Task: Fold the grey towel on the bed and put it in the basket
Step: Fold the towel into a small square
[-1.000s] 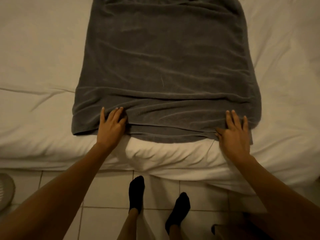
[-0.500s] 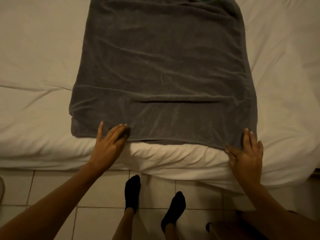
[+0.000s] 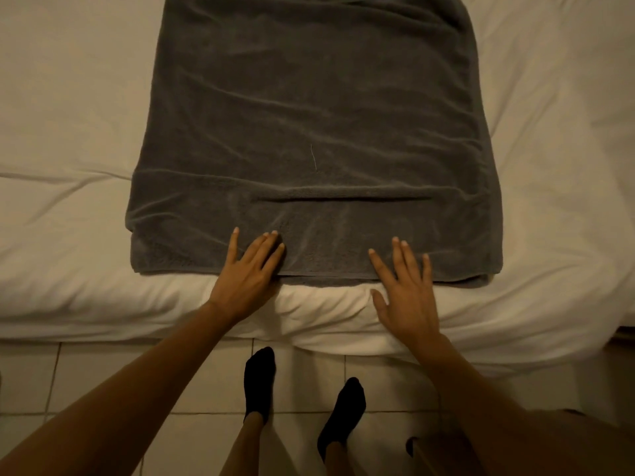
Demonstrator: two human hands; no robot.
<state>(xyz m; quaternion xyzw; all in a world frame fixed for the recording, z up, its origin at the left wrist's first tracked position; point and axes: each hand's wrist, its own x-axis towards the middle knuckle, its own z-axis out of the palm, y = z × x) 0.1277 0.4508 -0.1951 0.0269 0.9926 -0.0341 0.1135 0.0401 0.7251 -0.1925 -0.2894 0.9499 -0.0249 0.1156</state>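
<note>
Since half a second ago our right hand has slid inward along the near hem of the grey towel, away from the right corner toward the middle, and our left hand has shifted a little with it, so the two hands are now closer together. We judge this as smoothing the hem, not gripping it: the fingers of both hands are straight and spread, lying flat on the cloth, and they hold nothing. The towel lies spread on the white bed, its near edge close to the mattress edge, with a second layer showing under it at the near left corner. One long horizontal ridge crosses it above our hands. A second ago the near part was more bunched and wrinkled; now it lies flatter. For the task this means the layer is nearly even, and the next fold can probably begin. We see no basket here. Below are our black socks on the tiled floor.
</note>
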